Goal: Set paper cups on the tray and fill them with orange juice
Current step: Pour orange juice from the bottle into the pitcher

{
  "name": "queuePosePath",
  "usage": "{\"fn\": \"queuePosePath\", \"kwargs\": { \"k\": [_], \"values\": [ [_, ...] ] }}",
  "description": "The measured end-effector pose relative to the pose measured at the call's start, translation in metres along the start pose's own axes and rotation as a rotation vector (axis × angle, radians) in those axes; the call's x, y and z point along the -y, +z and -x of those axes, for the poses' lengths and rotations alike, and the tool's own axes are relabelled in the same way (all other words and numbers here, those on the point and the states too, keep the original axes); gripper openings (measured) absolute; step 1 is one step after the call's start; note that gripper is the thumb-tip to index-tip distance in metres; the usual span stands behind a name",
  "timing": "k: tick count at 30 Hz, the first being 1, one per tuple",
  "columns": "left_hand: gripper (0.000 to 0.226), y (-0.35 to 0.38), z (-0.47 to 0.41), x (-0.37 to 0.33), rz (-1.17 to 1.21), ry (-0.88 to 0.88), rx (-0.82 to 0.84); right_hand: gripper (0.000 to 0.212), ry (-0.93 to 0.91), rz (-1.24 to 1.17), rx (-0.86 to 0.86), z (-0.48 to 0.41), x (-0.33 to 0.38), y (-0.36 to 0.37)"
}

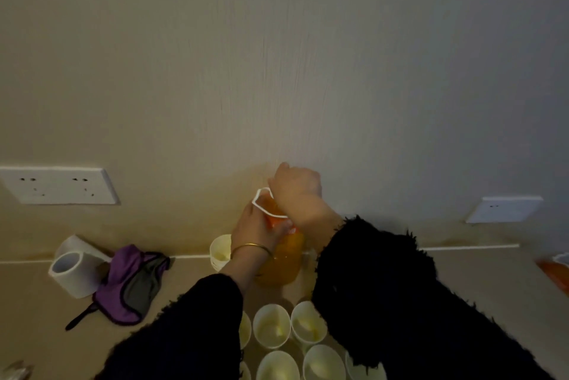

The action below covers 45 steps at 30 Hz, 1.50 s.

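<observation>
Both on juice bottle (pixel 283 259): left hand (pixel 258 225) wraps neck, right hand (pixel 297 187) curled over top; a sudden give could jolt it, slopping over paper cups (pixel 271 325) just in front.

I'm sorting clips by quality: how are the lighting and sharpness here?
Head view: dim, the wall warm-tinted at left, bluish at right; soft throughout, no glare; wide-angle lens skews the wall socket; black sleeves lose detail; the paper cups sit in shade beneath them.
</observation>
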<state>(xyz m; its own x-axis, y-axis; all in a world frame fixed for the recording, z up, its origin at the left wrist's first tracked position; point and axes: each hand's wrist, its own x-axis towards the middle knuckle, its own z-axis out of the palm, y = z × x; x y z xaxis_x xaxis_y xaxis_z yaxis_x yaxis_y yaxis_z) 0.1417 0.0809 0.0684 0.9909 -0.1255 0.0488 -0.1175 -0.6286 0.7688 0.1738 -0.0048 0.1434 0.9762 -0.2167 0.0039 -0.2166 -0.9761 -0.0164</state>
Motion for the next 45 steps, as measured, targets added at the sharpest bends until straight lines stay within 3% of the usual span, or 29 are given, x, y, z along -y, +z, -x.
{"fn": "queuePosePath", "kwargs": {
  "k": [6, 10, 17, 21, 30, 33, 38, 42, 45],
  "values": [
    [0.080, 0.005, -0.007, 0.003, 0.091, 0.018, -0.014, 0.028, -0.051, 0.025, -0.003, -0.004, -0.003, 0.010],
    [0.071, 0.001, -0.009, 0.000, 0.064, 0.021, 0.018, 0.026, -0.215, 0.092, -0.062, 0.001, -0.010, 0.004],
    [0.074, 0.005, -0.013, 0.008, 0.136, 0.026, -0.004, 0.042, -0.538, 0.212, -0.071, 0.005, -0.029, -0.011],
    [0.078, 0.005, -0.015, 0.007, 0.101, 0.026, 0.003, 0.041, -0.627, 0.260, -0.095, 0.004, -0.029, -0.016],
    [0.077, 0.005, -0.019, 0.011, 0.125, 0.042, 0.017, 0.023, -0.490, -0.041, -0.025, 0.008, -0.012, -0.022],
    [0.081, 0.005, -0.020, 0.012, 0.128, 0.045, 0.025, 0.027, -0.393, -0.150, -0.012, 0.006, -0.013, -0.025],
    [0.083, 0.005, -0.019, 0.011, 0.128, 0.035, 0.019, 0.028, -0.233, -0.110, 0.057, 0.003, -0.017, -0.027],
    [0.077, 0.003, -0.019, 0.010, 0.136, 0.073, -0.003, 0.023, -0.295, -0.081, 0.114, 0.001, -0.017, -0.031],
    [0.075, 0.001, -0.018, 0.008, 0.140, 0.074, 0.005, 0.031, -0.356, -0.052, 0.076, -0.001, -0.018, -0.037]
  ]
}}
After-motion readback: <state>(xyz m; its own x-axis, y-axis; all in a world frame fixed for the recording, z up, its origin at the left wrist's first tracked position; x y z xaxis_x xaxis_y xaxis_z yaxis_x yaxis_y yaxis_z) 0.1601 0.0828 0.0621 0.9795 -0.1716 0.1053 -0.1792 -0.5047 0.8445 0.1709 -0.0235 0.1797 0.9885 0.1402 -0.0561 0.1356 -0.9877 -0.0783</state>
